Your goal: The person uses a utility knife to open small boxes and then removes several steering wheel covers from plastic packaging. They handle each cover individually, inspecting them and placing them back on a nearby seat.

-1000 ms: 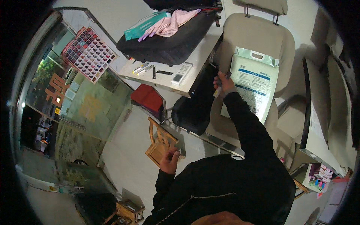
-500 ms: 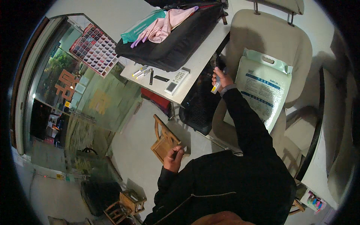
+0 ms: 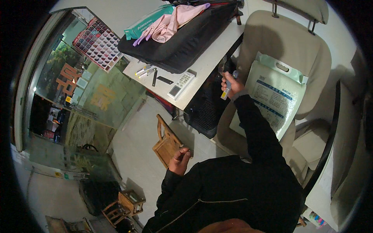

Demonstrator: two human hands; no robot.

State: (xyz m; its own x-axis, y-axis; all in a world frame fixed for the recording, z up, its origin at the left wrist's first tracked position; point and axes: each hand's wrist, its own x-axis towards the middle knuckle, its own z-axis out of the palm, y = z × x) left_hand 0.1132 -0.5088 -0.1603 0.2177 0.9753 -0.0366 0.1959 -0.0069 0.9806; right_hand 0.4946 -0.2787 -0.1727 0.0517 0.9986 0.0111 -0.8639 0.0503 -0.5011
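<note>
My right hand [image 3: 233, 86] is closed round a slim grey hand tool [image 3: 225, 94] with a white-and-yellow end. Its other end reaches past my fingers towards a dark gap beside the table; its exact kind is unclear. Close to this hand, a pale green-white plastic package [image 3: 274, 97] with blue bands and a carry handle leans on a beige car seat [image 3: 268, 35]. My left hand [image 3: 179, 161] is held in front of my body, thumb and fingers pressed together. Whatever it may hold is too small to make out. Below it stands a small wooden chair [image 3: 165, 149].
On the white table [image 3: 186, 103] lie a white remote-like device [image 3: 181, 85], black strips [image 3: 165, 80], several yellow-and-white tools [image 3: 145, 71] and a black cushion [image 3: 175, 50] under pink gloves [image 3: 171, 27] and a teal box [image 3: 145, 23]. A black mesh object [image 3: 202, 116] stands below. Glass doors are left.
The whole view has shifted slightly. My right hand keeps its grip on the grey tool, which is turned a little. My left hand stays closed in nearly the same place.
</note>
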